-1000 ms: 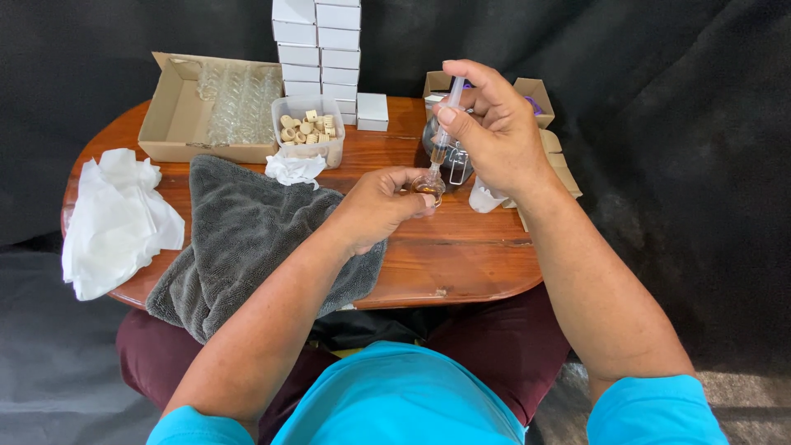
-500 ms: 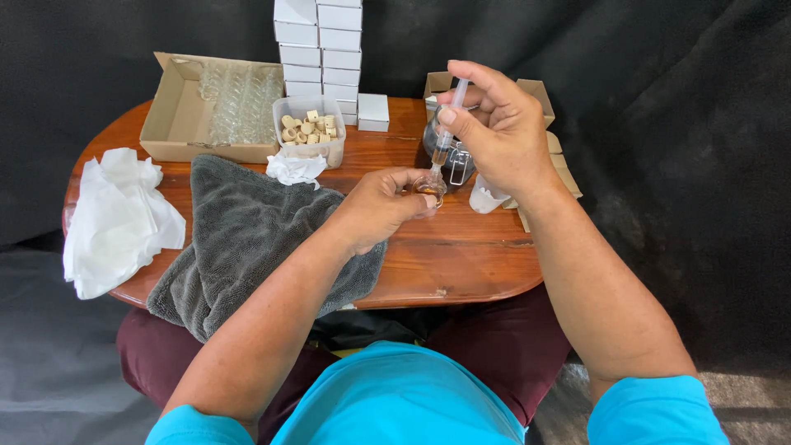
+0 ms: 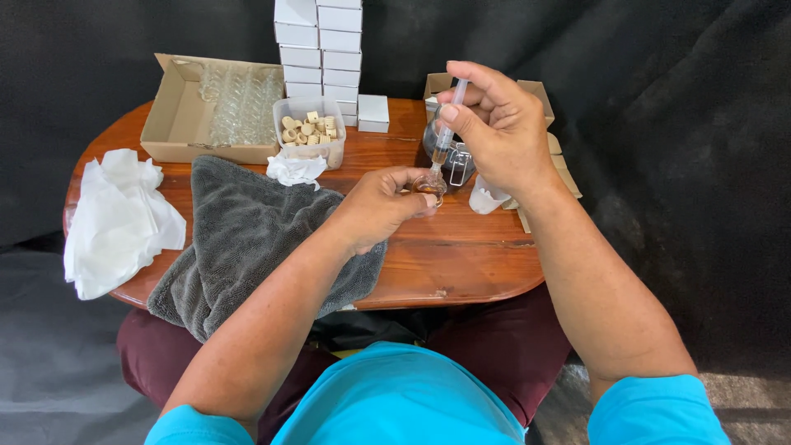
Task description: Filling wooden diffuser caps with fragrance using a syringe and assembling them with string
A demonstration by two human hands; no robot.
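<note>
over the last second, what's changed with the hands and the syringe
Very little. The right hand keeps its grip on the syringe, tip down at the small glass vial pinched in the left hand; the thumb sits a touch lower on the barrel. Nothing was picked up or let go. The grey towel, white tissues, tub of caps and stacked white boxes lie as before.

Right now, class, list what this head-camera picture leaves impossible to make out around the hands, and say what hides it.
1. Small glass vial: mostly wrapped by the left hand; its fill level is hidden.
2. Syringe: its barrel is partly covered by the right hand; its markings are too small.
3. Glass jar: behind the right hand, contents unclear.
4. Clear vials in the cardboard box: too small to count.
</note>
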